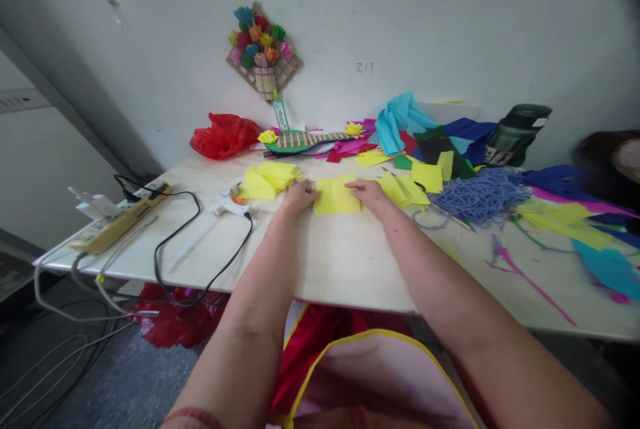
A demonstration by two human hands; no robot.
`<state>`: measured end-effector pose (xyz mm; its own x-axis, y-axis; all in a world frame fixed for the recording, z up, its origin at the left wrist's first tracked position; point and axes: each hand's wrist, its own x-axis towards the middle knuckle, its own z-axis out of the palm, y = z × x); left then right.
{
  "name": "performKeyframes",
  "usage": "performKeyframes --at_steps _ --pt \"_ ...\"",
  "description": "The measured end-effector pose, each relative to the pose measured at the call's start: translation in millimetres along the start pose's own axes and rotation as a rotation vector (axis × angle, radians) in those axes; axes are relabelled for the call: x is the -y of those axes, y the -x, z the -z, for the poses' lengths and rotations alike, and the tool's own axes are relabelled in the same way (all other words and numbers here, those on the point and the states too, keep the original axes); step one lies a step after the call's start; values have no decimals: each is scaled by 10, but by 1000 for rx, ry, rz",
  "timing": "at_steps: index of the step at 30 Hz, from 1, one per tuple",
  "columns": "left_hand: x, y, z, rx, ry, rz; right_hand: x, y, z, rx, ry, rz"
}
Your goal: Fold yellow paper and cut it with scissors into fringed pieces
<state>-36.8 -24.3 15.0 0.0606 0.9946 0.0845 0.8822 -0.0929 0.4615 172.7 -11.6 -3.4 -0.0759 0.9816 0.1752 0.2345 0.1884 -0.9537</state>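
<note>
Yellow sheet: lies flat on the bench, between the two hands.
Left hand: open, palm down, fingers resting on the sheet's left edge.
Right hand: open, palm down, fingers pressing on the sheet's right edge.
Yellow paper pile: just left of the sheet, behind the left hand.
Glue gun: further left of the sheet, beside the pile.
Power strip: well left of the sheet, at the bench's edge.
Blue yarn: to the right of the sheet, well apart from it.
</note>
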Motion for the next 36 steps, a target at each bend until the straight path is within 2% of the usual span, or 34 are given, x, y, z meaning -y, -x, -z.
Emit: performKeyframes --at_steps 4,13,26,36 --pt "16 -15 -32 -76 -23 1 11 5 -10 -28 65 36" --pt "-15 -5 -37 -80 -63 16 -21 -21 -5 -40 150 106" --pt "-90 53 73 47 -32 56 -15 -27 -7 -58 225 96" --pt "-75 118 110 47 -59 -6 -8 -22 -12 -66 224 94"
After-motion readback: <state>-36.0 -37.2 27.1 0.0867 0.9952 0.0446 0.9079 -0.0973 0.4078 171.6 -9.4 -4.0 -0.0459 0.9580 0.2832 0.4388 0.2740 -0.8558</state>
